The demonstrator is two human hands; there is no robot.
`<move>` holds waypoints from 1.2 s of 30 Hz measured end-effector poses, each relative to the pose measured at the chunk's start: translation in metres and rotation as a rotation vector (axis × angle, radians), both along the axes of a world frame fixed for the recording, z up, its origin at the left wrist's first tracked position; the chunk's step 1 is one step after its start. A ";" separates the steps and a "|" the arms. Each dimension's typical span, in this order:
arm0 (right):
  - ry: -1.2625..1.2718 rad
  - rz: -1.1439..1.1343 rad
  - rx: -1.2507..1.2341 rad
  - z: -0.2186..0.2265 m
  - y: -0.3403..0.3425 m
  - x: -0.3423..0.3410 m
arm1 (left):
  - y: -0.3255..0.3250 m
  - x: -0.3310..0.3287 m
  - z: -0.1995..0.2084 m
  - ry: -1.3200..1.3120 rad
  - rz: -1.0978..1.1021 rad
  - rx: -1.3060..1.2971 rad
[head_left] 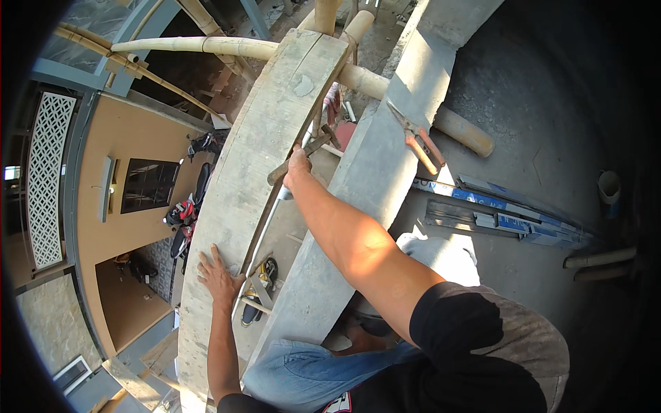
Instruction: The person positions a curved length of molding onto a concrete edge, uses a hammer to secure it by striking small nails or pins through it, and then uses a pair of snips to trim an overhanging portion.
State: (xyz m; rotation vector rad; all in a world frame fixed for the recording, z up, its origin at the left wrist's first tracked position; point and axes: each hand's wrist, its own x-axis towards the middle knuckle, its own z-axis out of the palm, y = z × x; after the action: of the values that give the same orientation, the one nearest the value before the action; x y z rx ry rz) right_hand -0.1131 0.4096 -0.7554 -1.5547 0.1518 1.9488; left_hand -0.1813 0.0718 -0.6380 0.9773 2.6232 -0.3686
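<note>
A long, weathered wooden plank (237, 162) runs away from me on the left. My left hand (219, 277) lies on its near part, palm down with the fingers spread. Farther along the plank's right edge, my right hand (297, 168) is closed round the wooden handle of a hammer (318, 145). The hammer's head points away from me to the right, over the gap between the plank and a grey concrete ledge (368, 162). On top of that ledge rest tin snips (420, 141) with orange-red grips, their blades toward the far left.
Bamboo poles (200, 45) cross at the far end. Metal profiles (509, 213) with blue-and-white wrapping lie on the floor at right, near a pale bucket (609, 186). Below the plank's left side is a drop, with motorcycles (182, 213) beside a tan house wall (148, 148).
</note>
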 end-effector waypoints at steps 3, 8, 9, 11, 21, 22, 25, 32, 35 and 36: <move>0.010 0.024 -0.002 0.022 -0.016 -0.016 | -0.021 -0.018 0.006 0.016 0.028 0.012; -0.348 0.074 0.113 0.056 -0.024 -0.009 | -0.014 -0.058 0.022 -0.010 0.106 0.179; -0.352 0.079 0.117 0.061 -0.024 -0.004 | -0.010 -0.066 0.021 -0.014 0.113 0.182; -0.391 0.130 0.206 0.088 -0.030 -0.004 | -0.020 -0.092 0.027 -0.257 0.188 0.290; -0.437 0.276 0.494 0.131 -0.044 0.004 | -0.034 -0.144 -0.002 -0.258 0.079 0.336; -0.431 0.294 0.504 0.129 -0.041 0.007 | -0.031 -0.142 -0.005 -0.178 0.030 0.353; -0.563 0.375 0.766 0.118 -0.026 0.013 | -0.021 -0.124 0.015 -0.209 0.097 0.272; -0.667 0.757 1.323 0.174 -0.002 -0.029 | -0.030 -0.082 0.045 0.066 0.109 0.299; -0.714 0.980 1.607 0.186 0.011 -0.055 | -0.028 -0.066 0.048 0.160 0.114 0.321; -0.752 1.055 1.763 0.187 0.014 -0.060 | -0.028 -0.061 0.048 0.194 0.115 0.347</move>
State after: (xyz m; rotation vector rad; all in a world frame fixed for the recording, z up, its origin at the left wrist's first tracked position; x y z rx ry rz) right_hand -0.1727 0.4233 -0.5682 -0.7959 -2.3009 0.9066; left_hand -0.2424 0.0436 -0.5900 0.9234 2.9705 0.0253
